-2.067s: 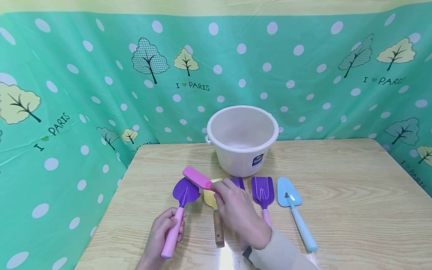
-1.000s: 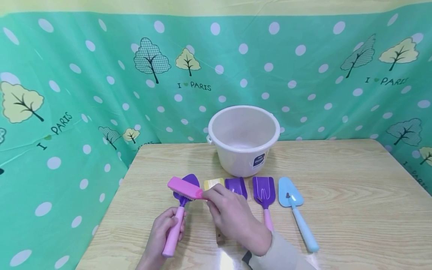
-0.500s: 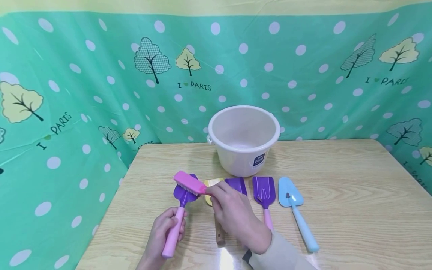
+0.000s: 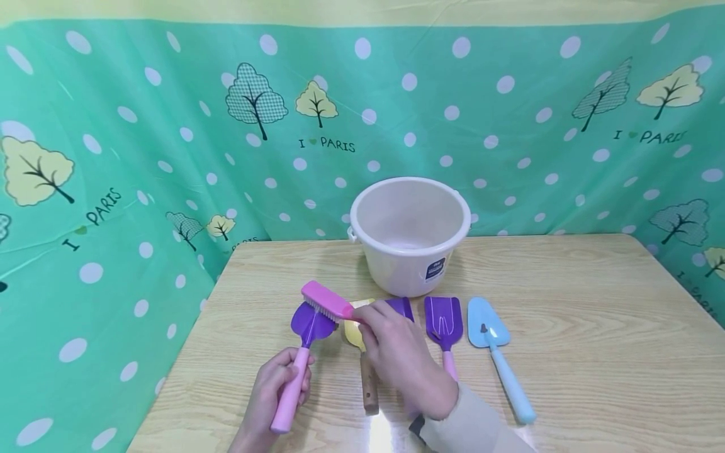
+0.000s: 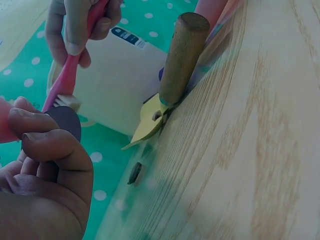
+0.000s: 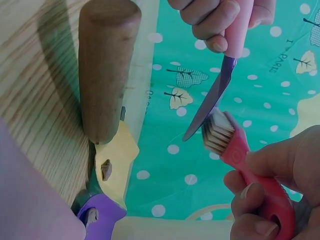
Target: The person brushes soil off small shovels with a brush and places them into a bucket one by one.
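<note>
- Right hand [image 4: 399, 355] pinches the pink brush [image 4: 328, 301] by its handle, bristles down; on my feed they touch the held blade.
- Left hand [image 4: 277, 384] has its fingers wrapped round the pink handle of the purple shovel [image 4: 303, 356], which looks lifted off the table [image 4: 578, 352], in front of the bucket [image 4: 410, 274] and left of it.
- Just changed: half a second ago I had the brush lying across the middle of the blade; now it sits further up and right, at the upper right edge, so more purple shows. Left hand and shovel barely moved.
- Meaning, my call: brushing is mid-stroke, sweeping to the edge; can't confirm the blade is clean.
- Yellow shovel [image 4: 369, 384] lies just right of the held one, a brown bit [image 6: 106, 170] on it.
- Dark bit [image 5: 134, 173] on the table nearby.
- Blue shovel [image 4: 500, 358] lies far right, untouched.
</note>
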The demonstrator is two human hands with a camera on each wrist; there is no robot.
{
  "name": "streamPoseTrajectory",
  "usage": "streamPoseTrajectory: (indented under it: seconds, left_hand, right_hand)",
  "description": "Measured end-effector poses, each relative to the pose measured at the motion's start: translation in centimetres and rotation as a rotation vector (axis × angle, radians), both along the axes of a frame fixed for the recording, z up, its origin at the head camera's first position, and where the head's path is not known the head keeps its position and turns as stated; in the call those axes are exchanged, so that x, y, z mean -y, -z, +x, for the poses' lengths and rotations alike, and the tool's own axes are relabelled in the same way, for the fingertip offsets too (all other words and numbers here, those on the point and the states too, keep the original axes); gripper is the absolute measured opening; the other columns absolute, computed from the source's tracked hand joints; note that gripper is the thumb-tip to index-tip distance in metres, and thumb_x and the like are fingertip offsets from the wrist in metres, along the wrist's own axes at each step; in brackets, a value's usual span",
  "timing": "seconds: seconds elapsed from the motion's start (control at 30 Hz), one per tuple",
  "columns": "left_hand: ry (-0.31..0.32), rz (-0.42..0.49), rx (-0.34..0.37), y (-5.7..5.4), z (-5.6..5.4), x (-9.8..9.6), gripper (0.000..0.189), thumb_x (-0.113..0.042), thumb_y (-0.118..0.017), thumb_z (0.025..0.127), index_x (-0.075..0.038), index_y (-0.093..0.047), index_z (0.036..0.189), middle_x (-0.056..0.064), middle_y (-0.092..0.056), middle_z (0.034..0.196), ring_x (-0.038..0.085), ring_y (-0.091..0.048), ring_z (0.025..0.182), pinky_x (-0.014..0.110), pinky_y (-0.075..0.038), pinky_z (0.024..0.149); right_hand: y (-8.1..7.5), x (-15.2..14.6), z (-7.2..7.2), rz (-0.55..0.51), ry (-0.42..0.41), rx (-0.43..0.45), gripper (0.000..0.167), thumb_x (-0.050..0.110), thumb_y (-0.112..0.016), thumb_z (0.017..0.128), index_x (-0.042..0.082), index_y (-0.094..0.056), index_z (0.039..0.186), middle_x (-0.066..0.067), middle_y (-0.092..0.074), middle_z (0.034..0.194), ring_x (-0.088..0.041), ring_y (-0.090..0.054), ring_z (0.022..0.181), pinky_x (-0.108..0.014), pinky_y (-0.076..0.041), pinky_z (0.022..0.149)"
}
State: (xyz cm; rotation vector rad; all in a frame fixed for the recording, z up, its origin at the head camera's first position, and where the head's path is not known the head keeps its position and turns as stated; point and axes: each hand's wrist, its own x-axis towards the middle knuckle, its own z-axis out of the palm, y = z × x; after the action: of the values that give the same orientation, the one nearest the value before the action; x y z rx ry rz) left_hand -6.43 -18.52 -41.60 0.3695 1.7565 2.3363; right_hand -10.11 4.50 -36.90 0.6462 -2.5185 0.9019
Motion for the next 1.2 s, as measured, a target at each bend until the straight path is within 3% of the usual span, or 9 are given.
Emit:
streamPoseTrajectory:
  seconds: [0.27, 0.67, 0.93, 1.2]
  left_hand:
    - [0.024, 0.023, -0.029, -0.1, 0.0, 0.1, 0.032, 0.002, -0.031, 0.094, -0.003, -0.060, 0.105, 0.000, -0.059, 0.078, 0.005, -0.055, 0.064, 0.019, -0.047, 0.054]
    - [0.000, 0.005, -0.027, 0.0, -0.1, 0.0, 0.028, 0.001, -0.032, 0.093, 0.003, -0.057, 0.105, 0.001, -0.057, 0.079, 0.006, -0.054, 0.065, 0.019, -0.046, 0.054]
    - [0.009, 0.019, -0.029, 0.0, 0.0, 0.0, 0.030, 0.003, -0.031, 0.093, -0.001, -0.059, 0.105, 0.000, -0.058, 0.077, 0.006, -0.055, 0.064, 0.019, -0.047, 0.053]
    - [-0.027, 0.014, -0.010, 0.0, -0.1, 0.0, 0.029, 0.002, -0.032, 0.095, -0.001, -0.059, 0.105, 0.003, -0.058, 0.081, 0.007, -0.056, 0.067, 0.020, -0.049, 0.055]
  right_hand:
    - [0.0, -0.3, -0.2, 0.028, 0.033, 0.024, 0.027, 0.007, -0.065, 0.087, 0.019, -0.068, 0.111, 0.008, -0.062, 0.100, -0.008, -0.061, 0.082, -0.026, -0.050, 0.067]
    - [-0.2, -0.9, -0.5, 0.050, 0.101, 0.059, 0.027, 0.007, -0.068, 0.085, 0.018, -0.068, 0.110, 0.007, -0.061, 0.096, -0.008, -0.058, 0.076, -0.023, -0.048, 0.061]
    - [-0.5, -1.2, -0.6, 0.042, 0.125, 0.038, 0.025, 0.007, -0.068, 0.085, 0.017, -0.068, 0.108, 0.007, -0.060, 0.093, -0.008, -0.056, 0.073, -0.023, -0.048, 0.061]
    - [-0.9, -1.5, -0.4, 0.040, 0.127, 0.002, 0.027, 0.004, -0.067, 0.082, 0.016, -0.070, 0.105, 0.008, -0.060, 0.089, -0.006, -0.056, 0.069, -0.022, -0.048, 0.059]
